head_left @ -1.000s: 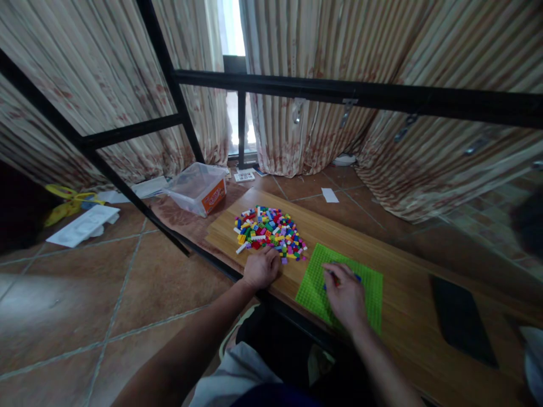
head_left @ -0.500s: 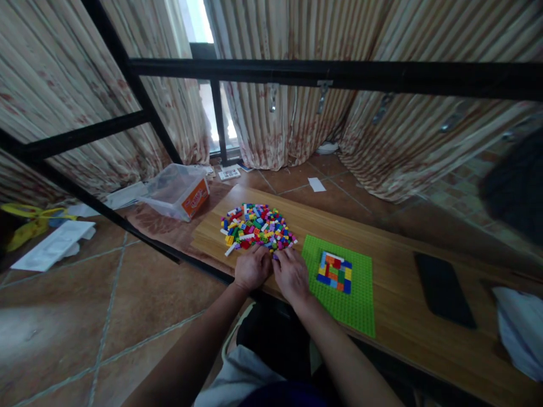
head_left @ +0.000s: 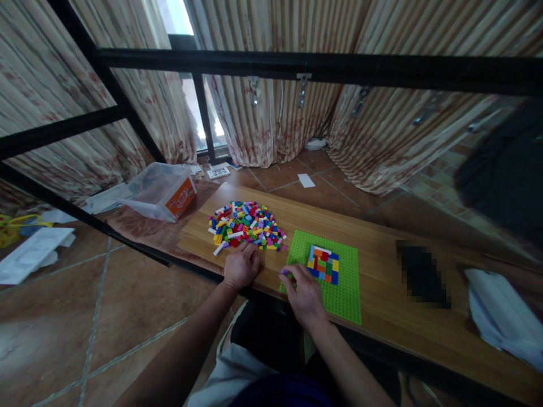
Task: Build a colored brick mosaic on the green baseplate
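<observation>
A pile of small coloured bricks [head_left: 246, 224] lies on the wooden table [head_left: 382, 294]. To its right sits a green baseplate [head_left: 343, 294] carrying a small square patch of mixed-colour bricks [head_left: 324, 264]. My left hand [head_left: 241, 265] rests curled on the table at the near edge of the pile. My right hand [head_left: 302, 291] is over the baseplate's near-left corner, fingers pinched on a small purple brick [head_left: 283, 272].
A clear plastic box [head_left: 159, 191] with an orange label stands on the floor left of the table. A dark flat object [head_left: 422, 275] and white cloth [head_left: 500, 316] lie on the table's right part. Black metal bars [head_left: 297, 62] cross in front of curtains.
My right hand went from the baseplate to the pile and has now come back toward the baseplate's corner with a purple brick. The left hand has stayed by the pile.
</observation>
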### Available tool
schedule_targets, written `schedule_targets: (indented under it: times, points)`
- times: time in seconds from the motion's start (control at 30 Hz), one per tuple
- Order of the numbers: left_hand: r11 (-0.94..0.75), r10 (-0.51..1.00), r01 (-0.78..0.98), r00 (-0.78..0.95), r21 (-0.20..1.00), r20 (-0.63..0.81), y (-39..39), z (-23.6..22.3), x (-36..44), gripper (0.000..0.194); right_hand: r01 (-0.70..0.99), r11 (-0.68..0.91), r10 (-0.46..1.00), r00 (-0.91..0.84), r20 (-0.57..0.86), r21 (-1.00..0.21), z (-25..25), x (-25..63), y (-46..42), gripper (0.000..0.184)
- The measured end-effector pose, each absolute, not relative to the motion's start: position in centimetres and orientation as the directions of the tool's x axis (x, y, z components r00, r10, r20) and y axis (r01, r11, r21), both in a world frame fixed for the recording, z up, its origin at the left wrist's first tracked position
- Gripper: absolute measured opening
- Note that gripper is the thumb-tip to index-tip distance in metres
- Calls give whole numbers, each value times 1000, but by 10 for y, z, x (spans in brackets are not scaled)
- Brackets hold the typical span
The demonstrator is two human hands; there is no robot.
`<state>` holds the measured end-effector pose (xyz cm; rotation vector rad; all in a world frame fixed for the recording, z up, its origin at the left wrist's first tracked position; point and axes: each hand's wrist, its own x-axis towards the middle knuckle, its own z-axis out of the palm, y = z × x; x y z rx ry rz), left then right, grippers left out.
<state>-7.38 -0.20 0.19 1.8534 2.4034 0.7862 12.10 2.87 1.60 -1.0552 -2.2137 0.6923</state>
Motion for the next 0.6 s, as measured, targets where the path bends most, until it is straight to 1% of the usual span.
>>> schedule_targets:
  times: [0.2, 0.43, 0.5, 0.6]
  points:
    - [158, 909, 907, -288, 390, 302, -1, 1, -74, 15, 560, 478, 873, -385, 299, -676, 17, 163, 27, 26]
    - [171, 911, 905, -296, 390, 288, -2, 4, -72, 14, 625, 416, 909, -266, 322, -660, 20, 193, 54, 37]
    - [175, 913, 905, -297, 387, 281, -2, 5, -73, 14, 642, 413, 909, -249, 334, -646, 20, 195, 62, 40]
    - [189, 914, 904, -304, 384, 267, -2, 5, -73, 14, 652, 446, 892, -272, 360, -613, 22, 194, 71, 40]
